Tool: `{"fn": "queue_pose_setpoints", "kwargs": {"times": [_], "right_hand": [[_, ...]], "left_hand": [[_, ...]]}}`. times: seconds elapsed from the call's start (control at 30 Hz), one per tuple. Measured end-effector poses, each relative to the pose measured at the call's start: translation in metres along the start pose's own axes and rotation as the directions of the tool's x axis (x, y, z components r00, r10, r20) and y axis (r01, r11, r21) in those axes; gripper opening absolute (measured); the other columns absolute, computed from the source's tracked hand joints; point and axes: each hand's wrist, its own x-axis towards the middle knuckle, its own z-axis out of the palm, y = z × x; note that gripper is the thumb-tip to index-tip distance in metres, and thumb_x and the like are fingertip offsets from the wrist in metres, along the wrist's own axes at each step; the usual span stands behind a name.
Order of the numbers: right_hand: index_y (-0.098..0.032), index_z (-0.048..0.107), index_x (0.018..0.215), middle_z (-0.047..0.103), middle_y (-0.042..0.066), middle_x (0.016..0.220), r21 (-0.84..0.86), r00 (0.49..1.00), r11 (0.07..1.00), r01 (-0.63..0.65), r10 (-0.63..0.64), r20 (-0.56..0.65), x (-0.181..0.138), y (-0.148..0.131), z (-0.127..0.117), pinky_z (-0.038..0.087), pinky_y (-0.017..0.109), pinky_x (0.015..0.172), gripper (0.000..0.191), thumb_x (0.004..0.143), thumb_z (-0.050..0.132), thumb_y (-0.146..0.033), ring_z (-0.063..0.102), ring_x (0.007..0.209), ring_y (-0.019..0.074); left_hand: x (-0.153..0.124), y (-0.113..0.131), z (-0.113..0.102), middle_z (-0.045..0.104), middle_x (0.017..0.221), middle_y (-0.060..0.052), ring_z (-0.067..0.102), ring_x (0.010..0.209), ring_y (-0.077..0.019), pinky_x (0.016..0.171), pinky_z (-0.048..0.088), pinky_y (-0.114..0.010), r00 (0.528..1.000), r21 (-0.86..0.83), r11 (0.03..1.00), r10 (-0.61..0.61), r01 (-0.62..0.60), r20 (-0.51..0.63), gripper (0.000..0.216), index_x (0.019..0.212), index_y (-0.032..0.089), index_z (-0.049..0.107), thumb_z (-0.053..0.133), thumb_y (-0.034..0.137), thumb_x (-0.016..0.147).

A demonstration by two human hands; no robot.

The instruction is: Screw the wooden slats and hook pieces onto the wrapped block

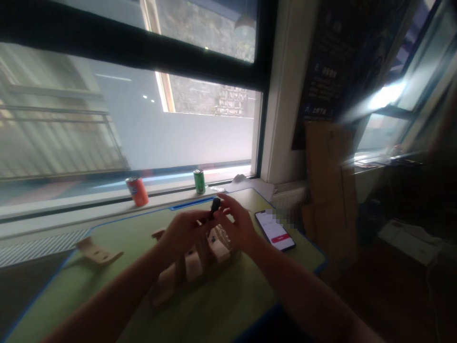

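Note:
A small dark object (pixel 215 206), too blurred to name, is held up over the table between my two hands. My left hand (pixel 185 227) pinches it from the lower left. Curled around its right side, my right hand (pixel 238 223) has its fingertips on it. Below the hands lies a light wooden assembly (pixel 193 267) of slats, with a small dark spot on one slat; the hands and forearms partly cover it. A separate curved wooden piece (pixel 98 252) with dark holes rests at the left of the table.
The light green table (pixel 250 295) has a blue edge. A lit phone (pixel 276 232) lies right of my hands. A red can (pixel 137 192) and a green can (pixel 199 181) stand on the window sill. Cardboard (pixel 330 190) leans beyond the table's right side.

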Motion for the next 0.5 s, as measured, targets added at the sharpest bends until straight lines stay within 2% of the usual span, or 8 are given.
{"fn": "queue_pose_setpoints", "kwargs": {"times": [0.13, 0.27, 0.5], "right_hand": [[-0.027, 0.054, 0.119, 0.063, 0.004, 0.103, 0.104, 0.997, 0.993, -0.055, 0.060, -0.044, 0.0003, 0.0079, 0.0037, 0.053, 0.031, 0.070, 0.036, 0.083, 0.055, -0.031, 0.061, 0.082, 0.0155], [-0.026, 0.058, 0.113, 0.065, 0.003, 0.099, 0.179, 0.996, 0.982, -0.056, 0.067, -0.054, 0.0011, 0.0069, 0.0013, 0.053, 0.033, 0.076, 0.032, 0.081, 0.060, -0.028, 0.063, 0.087, 0.0166], [-0.025, 0.059, 0.114, 0.065, 0.004, 0.100, 0.107, 1.000, 0.994, -0.022, 0.021, 0.011, 0.0022, 0.0055, -0.0038, 0.054, 0.034, 0.076, 0.034, 0.080, 0.060, -0.026, 0.063, 0.085, 0.0159]], "left_hand": [[-0.0005, -0.0013, 0.0037, 0.062, 0.066, 0.000, 0.051, 0.058, -0.0102, 0.054, 0.040, -0.019, 1.000, -0.003, 1.000, 0.004, -0.004, -0.006, 0.032, 0.084, 0.015, 0.070, 0.058, 0.044, 0.078], [-0.0013, -0.0027, 0.0041, 0.063, 0.066, 0.000, 0.050, 0.056, -0.0091, 0.052, 0.040, -0.018, 0.995, -0.057, 0.998, -0.034, 0.029, -0.091, 0.030, 0.084, 0.017, 0.070, 0.065, 0.043, 0.072], [-0.0025, -0.0017, 0.0049, 0.067, 0.071, -0.001, 0.056, 0.060, -0.0103, 0.057, 0.044, -0.020, 0.993, -0.075, 0.997, -0.015, 0.006, -0.120, 0.024, 0.086, 0.017, 0.071, 0.064, 0.037, 0.076]]}}
